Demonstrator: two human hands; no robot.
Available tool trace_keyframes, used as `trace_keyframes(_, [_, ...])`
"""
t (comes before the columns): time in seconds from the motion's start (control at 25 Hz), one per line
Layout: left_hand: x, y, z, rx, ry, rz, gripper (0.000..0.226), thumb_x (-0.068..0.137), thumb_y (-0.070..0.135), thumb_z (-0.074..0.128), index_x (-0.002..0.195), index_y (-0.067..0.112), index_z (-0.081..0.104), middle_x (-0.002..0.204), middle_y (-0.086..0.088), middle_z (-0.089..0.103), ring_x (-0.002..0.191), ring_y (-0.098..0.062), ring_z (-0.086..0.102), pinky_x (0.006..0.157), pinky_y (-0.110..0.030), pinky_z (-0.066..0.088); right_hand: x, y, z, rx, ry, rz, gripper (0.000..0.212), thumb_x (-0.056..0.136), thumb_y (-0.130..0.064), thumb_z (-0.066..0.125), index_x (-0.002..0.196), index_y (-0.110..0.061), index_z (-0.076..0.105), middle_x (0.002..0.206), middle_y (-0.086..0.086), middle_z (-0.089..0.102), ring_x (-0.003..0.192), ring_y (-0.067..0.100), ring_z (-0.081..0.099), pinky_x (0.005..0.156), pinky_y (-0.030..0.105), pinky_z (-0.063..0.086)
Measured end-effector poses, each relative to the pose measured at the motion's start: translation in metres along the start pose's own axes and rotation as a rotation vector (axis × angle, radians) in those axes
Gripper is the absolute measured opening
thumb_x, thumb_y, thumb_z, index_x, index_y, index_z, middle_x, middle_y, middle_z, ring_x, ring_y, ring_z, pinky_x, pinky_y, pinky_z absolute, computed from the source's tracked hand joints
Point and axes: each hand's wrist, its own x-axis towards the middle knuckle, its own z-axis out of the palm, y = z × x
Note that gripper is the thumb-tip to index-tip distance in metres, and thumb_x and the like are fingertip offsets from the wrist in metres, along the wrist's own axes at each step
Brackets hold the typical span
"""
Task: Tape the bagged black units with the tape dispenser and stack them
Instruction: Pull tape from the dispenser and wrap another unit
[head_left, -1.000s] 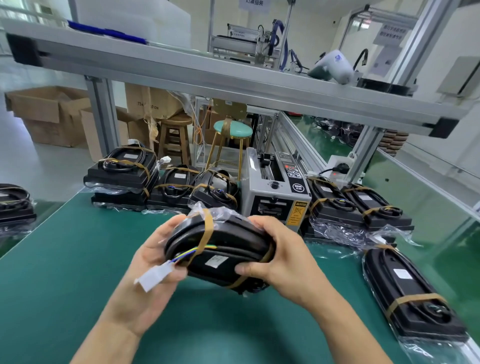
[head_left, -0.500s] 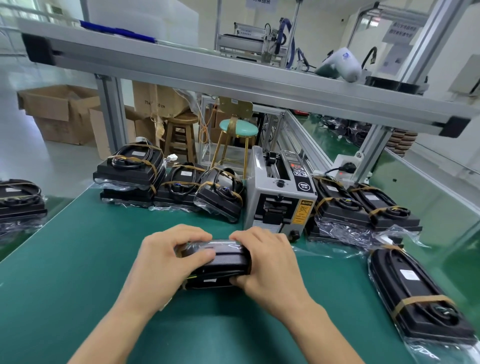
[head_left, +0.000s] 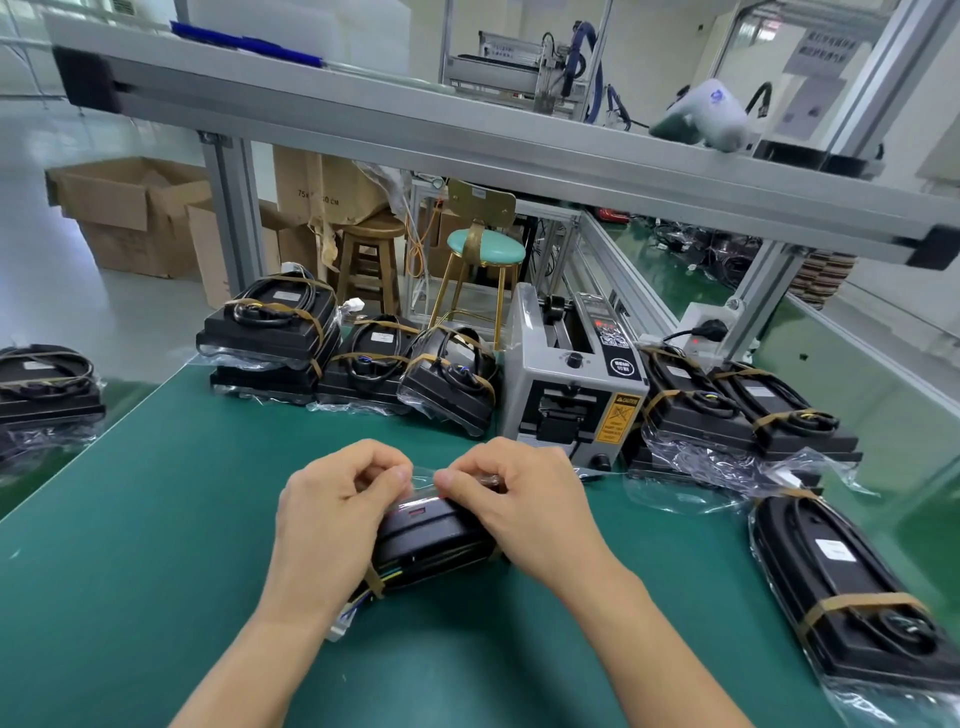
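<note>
Both pinching bag flap: left hand (head_left: 337, 499), right hand (head_left: 519, 499) | black unit (head_left: 431, 540) on edge, centre frame, on green mat (head_left: 156, 519) | risk: flap springs open before tape dispenser (head_left: 571, 395) reached

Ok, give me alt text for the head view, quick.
Both hands, left hand and right hand, pinch the clear bag flap over a black unit on the green mat. The tape dispenser stands behind, with taped units stacked either side.
</note>
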Motion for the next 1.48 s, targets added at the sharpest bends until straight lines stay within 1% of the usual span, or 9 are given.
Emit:
trace_keyframes(0.16, [-0.003, -0.003, -0.001, -0.23, -0.099, -0.01, 0.032, 0.085, -0.003, 0.063, 0.08, 0.028, 0.07, 0.083, 0.006, 0.071, 0.075, -0.01, 0.061, 0.074, -0.025, 0.047, 0.005, -0.007, 0.0, 0.037, -0.036, 0.178, 0.021, 0.08, -0.043, 0.066, 0.065, -0.03, 0.068, 0.061, -0.018, 0.062, 0.077, 0.005, 0.058, 0.094, 0.036, 0.041])
trace_keyframes(0.28, [-0.015, -0.009, -0.008, -0.135, -0.258, 0.082, 0.017, 0.082, 0.02, 0.07, 0.095, 0.032, 0.072, 0.104, 0.012, 0.07, 0.1, -0.004, 0.063, 0.088, -0.013, 0.043, 0.009, -0.013, 0.0, 0.015, -0.043, 0.262, 0.024, 0.077, -0.037, 0.063, 0.053, -0.031, 0.06, 0.061, -0.019, 0.064, 0.079, 0.003, 0.055, 0.098, 0.033, 0.036])
trace_keyframes(0.4, [-0.022, -0.019, -0.018, 0.068, -0.382, 0.082, 0.069, 0.058, 0.028, 0.086, 0.114, 0.056, 0.057, 0.111, 0.024, 0.066, 0.093, 0.011, 0.061, 0.081, -0.004, 0.043, 0.009, -0.019, 0.002, -0.023, -0.018, 0.216, 0.025, 0.081, -0.035, 0.061, 0.058, -0.027, 0.059, 0.073, -0.014, 0.068, 0.082, 0.006, 0.055, 0.103, 0.035, 0.028])
trace_keyframes(0.52, [-0.021, -0.027, -0.015, 0.101, -0.333, 0.097, 0.087, 0.056, 0.002, 0.089, 0.114, 0.058, 0.056, 0.109, 0.028, 0.066, 0.098, 0.01, 0.061, 0.085, -0.001, 0.039, 0.002, -0.005, -0.002, 0.197, 0.291, 0.187, 0.024, 0.086, -0.031, 0.062, 0.062, -0.034, 0.061, 0.084, -0.017, 0.063, 0.093, 0.0, 0.054, 0.105, 0.04, 0.027])
trace_keyframes(0.64, [-0.018, -0.03, -0.008, 0.136, -0.238, 0.098, 0.087, 0.057, 0.003, 0.088, 0.115, 0.059, 0.055, 0.11, 0.032, 0.064, 0.105, 0.01, 0.058, 0.091, 0.0, 0.035, 0.0, 0.032, -0.018, 0.408, 0.596, 0.398, 0.021, 0.088, -0.026, 0.063, 0.073, -0.04, 0.066, 0.096, -0.016, 0.063, 0.095, 0.002, 0.058, 0.101, 0.041, 0.04])
trace_keyframes(0.88, [-0.023, -0.032, -0.003, 0.147, -0.184, 0.121, 0.089, 0.056, 0.002, 0.089, 0.113, 0.062, 0.055, 0.106, 0.035, 0.063, 0.101, 0.012, 0.058, 0.088, 0.002, 0.035, 0.028, 0.075, -0.016, 0.638, 0.58, 0.698, 0.027, 0.087, -0.013, 0.064, 0.061, -0.021, 0.067, 0.074, -0.018, 0.068, 0.083, 0.009, 0.063, 0.07, 0.022, 0.044])
trace_keyframes(1.08, [-0.027, -0.031, 0.0, 0.171, -0.164, 0.164, 0.09, 0.056, 0.002, 0.089, 0.115, 0.06, 0.053, 0.106, 0.031, 0.063, 0.099, 0.007, 0.058, 0.086, 0.002, 0.034, 0.052, 0.08, -0.009, 0.67, 0.618, 0.798, 0.022, 0.085, -0.022, 0.071, 0.065, -0.028, 0.063, 0.073, -0.011, 0.064, 0.081, 0.014, 0.061, 0.08, 0.031, 0.045])
trace_keyframes(1.32, [-0.029, -0.031, 0.001, 0.162, -0.15, 0.2, 0.086, 0.055, 0.0, 0.089, 0.114, 0.054, 0.056, 0.11, 0.033, 0.061, 0.102, 0.009, 0.057, 0.089, 0.001, 0.034, 0.069, 0.076, -0.007, 0.781, 0.715, 0.968, 0.026, 0.078, -0.017, 0.077, 0.06, -0.021, 0.058, 0.065, -0.005, 0.058, 0.067, 0.018, 0.057, 0.069, 0.028, 0.045])
trace_keyframes(1.48, [-0.031, -0.03, 0.004, 0.137, -0.128, 0.182, 0.081, 0.055, 0.0, 0.088, 0.116, 0.045, 0.06, 0.109, 0.035, 0.06, 0.096, 0.011, 0.057, 0.088, -0.001, 0.035, 0.059, 0.064, -0.018, 0.947, 0.719, 0.974, 0.02, 0.082, -0.012, 0.072, 0.07, -0.012, 0.056, 0.072, 0.0, 0.055, 0.067, 0.017, 0.05, 0.062, 0.026, 0.04])
